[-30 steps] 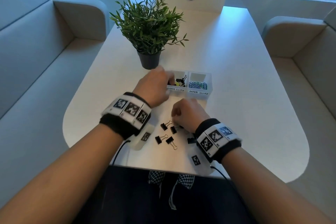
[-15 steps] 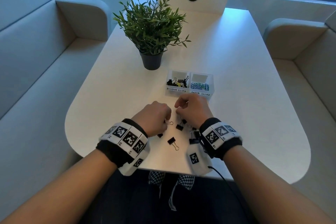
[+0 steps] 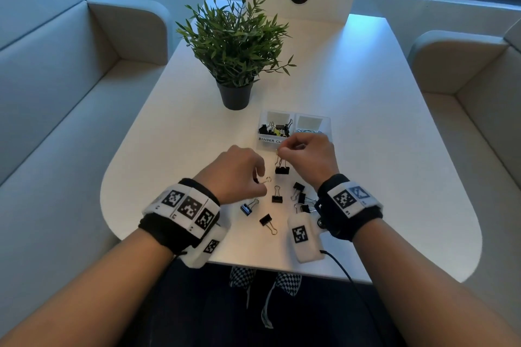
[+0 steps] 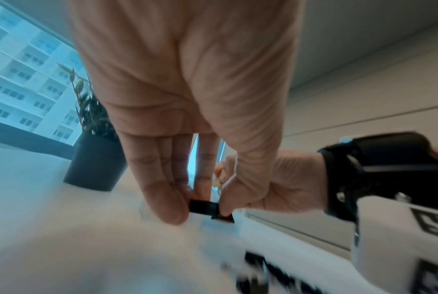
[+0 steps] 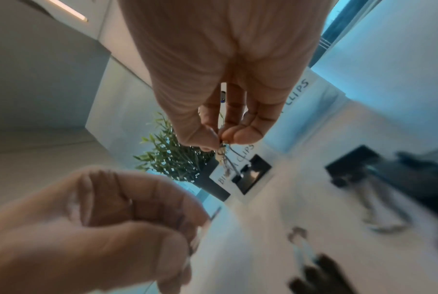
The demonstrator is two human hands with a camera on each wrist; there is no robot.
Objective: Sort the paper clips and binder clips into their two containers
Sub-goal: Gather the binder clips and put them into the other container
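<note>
Two hands, two binder clips, and a scatter left on the table

Nearest the table's [image 3: 394,177] front edge, loose black binder clips lie between the two wrists: one small black clip with wire handles [image 3: 267,222] closest, a blue-tinged one [image 3: 247,208] to its left, one upright-looking black clip [image 3: 277,196] in the middle, and a cluster of black clips [image 3: 301,196] just beside the right wristband.

Above them, the left hand [image 3: 239,175] has its fingers curled. The head view shows only a wire loop poking out by its fingertips; the left wrist view shows what is hidden there, a small black binder clip body [image 4: 204,206] pinched between thumb and fingers, close to the table.

Slightly farther, the right hand [image 3: 307,155] pinches the wire handles of a black binder clip that hangs below its fingertips [image 3: 282,169], clear of the table. The right wrist view shows thumb and fingers [image 5: 240,135] closed on the wires, with the clip body [image 5: 252,174] dangling.

Just beyond stands the clear plastic two-part box: the compartment labelled "BINDER CLIPS" [image 3: 275,128] holds black clips and a yellow one; the right-hand compartment [image 3: 311,124], partly hidden by the right hand, holds blue wire clips.

Farthest, a green leafy plant in a dark pot [image 3: 235,65] stands on the table.
</note>
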